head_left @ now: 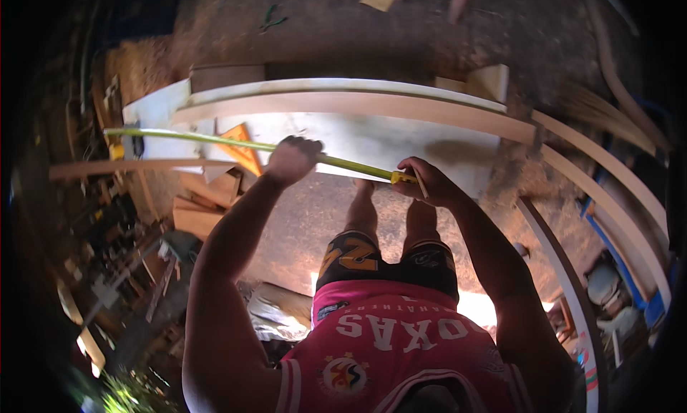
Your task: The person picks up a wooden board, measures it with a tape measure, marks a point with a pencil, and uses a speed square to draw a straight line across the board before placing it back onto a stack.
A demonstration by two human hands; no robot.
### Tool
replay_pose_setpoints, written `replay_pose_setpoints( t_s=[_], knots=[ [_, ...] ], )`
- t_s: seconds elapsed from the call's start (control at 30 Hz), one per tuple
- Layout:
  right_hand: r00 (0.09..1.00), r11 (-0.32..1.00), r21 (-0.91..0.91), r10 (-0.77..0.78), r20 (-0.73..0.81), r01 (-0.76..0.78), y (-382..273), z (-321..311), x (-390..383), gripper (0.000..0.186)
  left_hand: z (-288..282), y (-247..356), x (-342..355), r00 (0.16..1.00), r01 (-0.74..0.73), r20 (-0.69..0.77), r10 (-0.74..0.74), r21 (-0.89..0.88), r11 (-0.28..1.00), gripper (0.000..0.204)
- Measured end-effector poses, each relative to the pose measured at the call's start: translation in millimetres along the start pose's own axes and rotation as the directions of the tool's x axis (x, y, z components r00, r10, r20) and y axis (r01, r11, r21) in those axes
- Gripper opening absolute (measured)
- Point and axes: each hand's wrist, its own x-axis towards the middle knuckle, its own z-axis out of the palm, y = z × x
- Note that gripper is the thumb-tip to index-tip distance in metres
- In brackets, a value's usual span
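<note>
A yellow tape measure (404,177) sits in my right hand (431,185), whose fingers are closed round its case. A thin stick, perhaps a pencil, pokes out by those fingers. The tape's yellow blade (215,139) is pulled out to the left, slightly bowed. My left hand (295,159) is closed on the blade partway along it. Beneath the blade lies a white board (401,135), and an orange triangular square (244,149) rests by its left part. A long pale wooden strip (343,103) runs along the board's far side.
Several long wooden strips (601,177) stretch out on the right, near a blue-edged frame (622,255). Wood offcuts (207,198) and clutter lie on the left. Green-handled pliers (273,18) are on the floor at the far side. My feet stand close to the board.
</note>
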Motion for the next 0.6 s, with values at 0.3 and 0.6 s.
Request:
replay_pose_setpoints(
  t_s=[0.3, 0.6],
  knots=[
    [0.991, 0.99, 0.057, -0.132, -0.014, 0.132, -34, 126, 85, 0.046, 24, -20, -63, 0.981, -0.031, 0.19, 0.032, -0.013, 0.999, 0.023],
    [0.884, 0.779, -0.626, -0.308, -0.351, 0.022, -30, 173, 154, 0.063, 71, -93, -129, 0.583, 0.43, -0.395, -0.71, -0.592, 0.682, 0.06]
  ],
)
